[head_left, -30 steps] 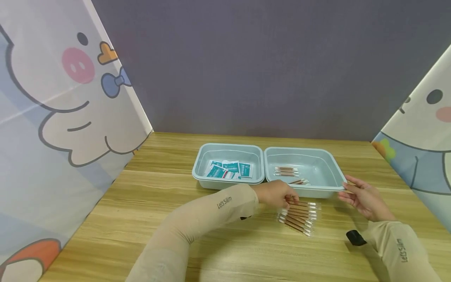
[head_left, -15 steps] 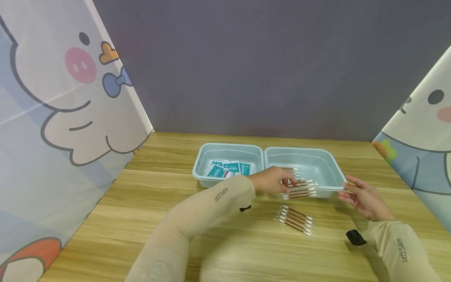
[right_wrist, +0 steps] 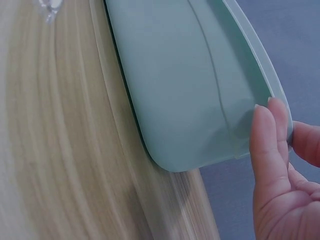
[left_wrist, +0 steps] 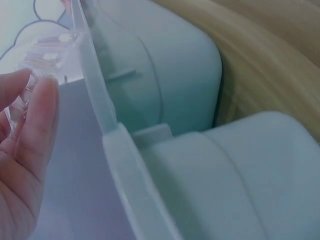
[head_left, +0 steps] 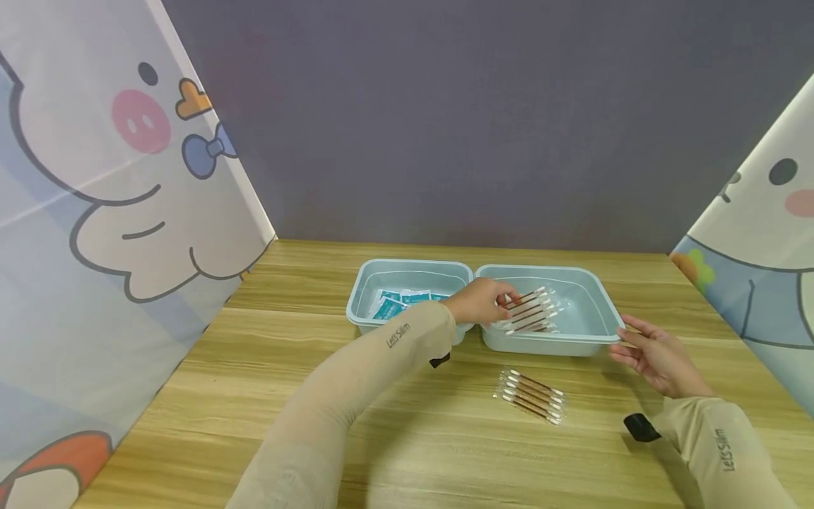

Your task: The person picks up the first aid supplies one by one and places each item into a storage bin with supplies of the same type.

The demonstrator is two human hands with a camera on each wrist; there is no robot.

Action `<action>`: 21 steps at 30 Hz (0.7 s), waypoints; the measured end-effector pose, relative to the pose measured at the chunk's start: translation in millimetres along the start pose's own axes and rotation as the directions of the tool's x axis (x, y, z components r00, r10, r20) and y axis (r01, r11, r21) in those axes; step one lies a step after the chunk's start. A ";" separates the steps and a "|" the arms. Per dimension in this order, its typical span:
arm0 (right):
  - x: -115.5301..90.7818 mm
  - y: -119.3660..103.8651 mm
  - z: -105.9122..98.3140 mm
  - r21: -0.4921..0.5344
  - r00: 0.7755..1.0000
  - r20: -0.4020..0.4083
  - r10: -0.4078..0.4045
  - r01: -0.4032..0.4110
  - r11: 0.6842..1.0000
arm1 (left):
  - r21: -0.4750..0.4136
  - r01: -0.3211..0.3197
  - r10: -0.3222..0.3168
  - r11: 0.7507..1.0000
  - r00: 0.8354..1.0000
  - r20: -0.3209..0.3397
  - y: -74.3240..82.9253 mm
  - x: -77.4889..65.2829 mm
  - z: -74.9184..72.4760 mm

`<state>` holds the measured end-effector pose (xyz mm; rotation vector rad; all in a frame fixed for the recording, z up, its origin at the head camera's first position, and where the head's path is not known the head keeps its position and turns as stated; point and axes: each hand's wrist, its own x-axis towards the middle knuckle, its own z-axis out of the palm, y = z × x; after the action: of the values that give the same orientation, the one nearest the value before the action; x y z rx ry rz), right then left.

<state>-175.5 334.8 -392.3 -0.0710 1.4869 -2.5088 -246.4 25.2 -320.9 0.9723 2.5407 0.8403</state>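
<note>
My left hand [head_left: 485,300] pinches a clear pack of brown-stemmed cotton swabs [head_left: 534,311] by its left end, tilted over the right pale blue-green plastic tub [head_left: 547,344]. In the left wrist view, thumb and fingers of the left hand [left_wrist: 27,135] grip the crinkled wrapper [left_wrist: 47,55] above the tub rims. The held pack covers the swabs lying in that tub. At the tub's right front corner, my right hand [head_left: 664,360] pinches the rim; the right wrist view shows fingers [right_wrist: 267,140] under the lip and the thumb opposite.
Another swab pack [head_left: 533,397] lies on the wooden table [head_left: 445,438] in front of the right tub. A matching left tub [head_left: 416,262] holds several teal-and-white sachets [head_left: 389,309], partly hidden by my left arm. A dark panel [head_left: 477,127] stands behind.
My left hand has lifted one swab pack off the pile on the table and carried it up and back over the right tub. The right hand stays on the rim.
</note>
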 end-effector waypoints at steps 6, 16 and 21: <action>-0.3 0.9 -0.1 0.000 1.000 -0.003 -0.007 0.007 1.000 | -0.021 0.053 -0.053 0.998 0.998 -0.027 -1.8 3.8 -6.2; 1.4 -0.1 0.9 -0.016 1.000 -0.012 0.004 -0.004 1.000 | -0.125 0.098 -0.110 0.987 0.990 -0.088 1.5 8.3 -13.3; 0.3 -0.5 1.1 -0.006 1.000 -0.002 0.004 -0.004 1.000 | -0.115 0.126 -0.136 0.985 0.987 -0.087 2.4 11.1 -13.0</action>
<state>-175.8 334.1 -391.3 -0.0664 1.4938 -2.5022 -259.1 28.8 -309.8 0.7398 2.5733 0.9956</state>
